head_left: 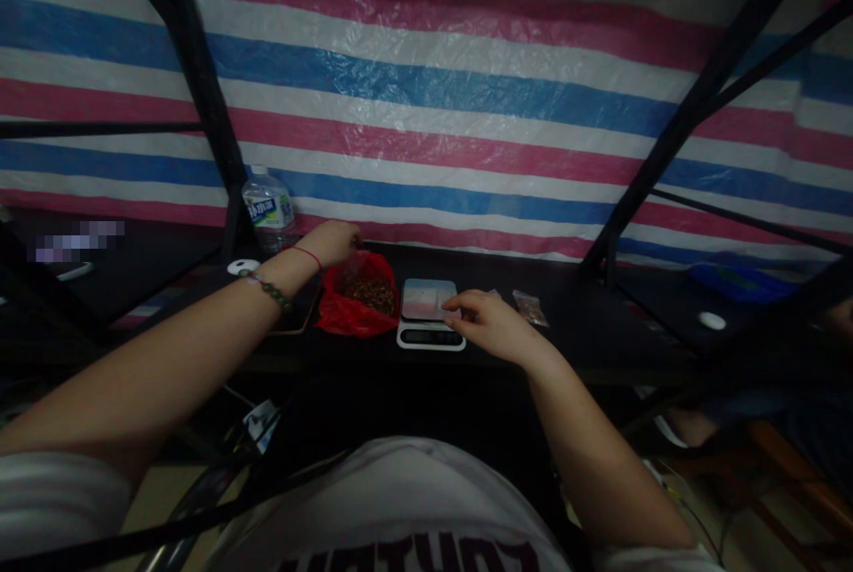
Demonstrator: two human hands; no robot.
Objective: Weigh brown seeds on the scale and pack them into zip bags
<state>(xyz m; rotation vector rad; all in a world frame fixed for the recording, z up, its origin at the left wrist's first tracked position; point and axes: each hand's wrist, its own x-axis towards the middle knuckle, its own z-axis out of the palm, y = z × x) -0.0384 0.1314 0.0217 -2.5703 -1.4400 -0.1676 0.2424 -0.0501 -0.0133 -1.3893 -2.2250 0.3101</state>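
My left hand (338, 242) is over the back of a red plastic bag (365, 323), its fingers curled down and partly hidden. Something pale and see-through shows just below them, too blurred to name. Small brown pieces (374, 292) fill the red bag. To its right stands a white kitchen scale (432, 343) with a shiny square plate. My right hand (490, 319) is at the plate's right edge, thumb and forefinger apart. A faint clear shape lies on the plate by those fingertips. Beyond this hand is a small clear packet (530, 307) with brown contents.
A clear bottle (268, 210) stands at the back left, close to a white rounded object (243, 267). Black metal frame posts (200, 75) rise on both sides before a striped plastic sheet (426, 92). Right, a blue tray (739, 282) and another white object (713, 321) sit on the black tabletop.
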